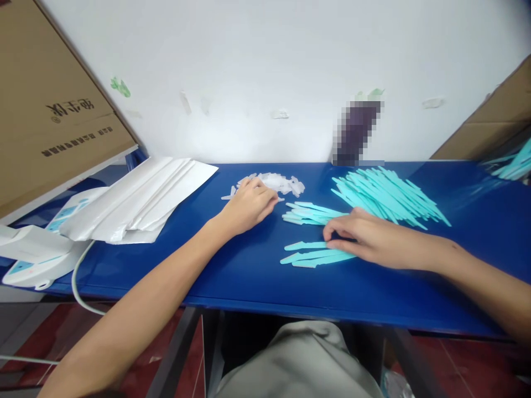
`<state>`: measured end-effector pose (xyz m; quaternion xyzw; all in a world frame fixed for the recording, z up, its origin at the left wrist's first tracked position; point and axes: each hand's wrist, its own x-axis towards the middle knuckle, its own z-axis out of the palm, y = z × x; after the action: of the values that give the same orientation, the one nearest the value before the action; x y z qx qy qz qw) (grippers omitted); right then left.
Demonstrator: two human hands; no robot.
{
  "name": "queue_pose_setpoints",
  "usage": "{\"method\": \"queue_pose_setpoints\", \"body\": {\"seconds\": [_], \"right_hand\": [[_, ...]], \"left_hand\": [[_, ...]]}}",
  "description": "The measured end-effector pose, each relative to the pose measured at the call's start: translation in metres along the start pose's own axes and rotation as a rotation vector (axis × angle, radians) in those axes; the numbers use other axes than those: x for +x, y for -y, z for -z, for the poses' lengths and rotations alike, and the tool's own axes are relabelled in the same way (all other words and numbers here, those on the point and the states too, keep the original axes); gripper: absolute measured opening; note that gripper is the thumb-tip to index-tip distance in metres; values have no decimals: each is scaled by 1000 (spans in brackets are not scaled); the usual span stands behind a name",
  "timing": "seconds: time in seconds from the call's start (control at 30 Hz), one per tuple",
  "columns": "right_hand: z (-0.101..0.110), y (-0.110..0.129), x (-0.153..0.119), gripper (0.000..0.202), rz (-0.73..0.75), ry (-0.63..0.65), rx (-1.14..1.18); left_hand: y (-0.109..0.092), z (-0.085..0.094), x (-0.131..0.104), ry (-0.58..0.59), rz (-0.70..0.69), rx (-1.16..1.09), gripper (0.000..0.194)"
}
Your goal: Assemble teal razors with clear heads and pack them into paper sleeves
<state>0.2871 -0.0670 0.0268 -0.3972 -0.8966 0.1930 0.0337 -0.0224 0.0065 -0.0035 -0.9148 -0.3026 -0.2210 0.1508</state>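
My left hand is closed at the near edge of a pile of small translucent white caps; a cap pokes out by its fingertips. My right hand pinches the end of a turquoise stick at its fingertips. That stick is one of several turquoise sticks lying side by side, pointing left. Just behind them is a small bundle of similar sticks, partly hidden by the right hand. A large heap of turquoise sticks lies behind my right hand.
The blue table meets a white wall. At the left are white plastic bags, a white device with a cable and a cardboard box. At the far right, more turquoise sticks lie near cardboard.
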Motion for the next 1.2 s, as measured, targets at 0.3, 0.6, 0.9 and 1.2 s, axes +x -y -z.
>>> {"method": "queue_pose_setpoints", "body": {"seconds": [0.3,0.6,0.9,1.2], "right_hand": [[1,2,2,39,-110,5,5],[-1,-1,0,28,44,-81,41],[-2,-3,5,18,127,-432,49],[-5,-4,8,27,-43,-475,-64]], "left_hand": [[-14,3,7,-299,-2,-155,36],[-21,6,9,-403,147,-435,12],[-28,6,12,-432,425,-790,19],[-28,7,9,-333,344,-748,24]]}}
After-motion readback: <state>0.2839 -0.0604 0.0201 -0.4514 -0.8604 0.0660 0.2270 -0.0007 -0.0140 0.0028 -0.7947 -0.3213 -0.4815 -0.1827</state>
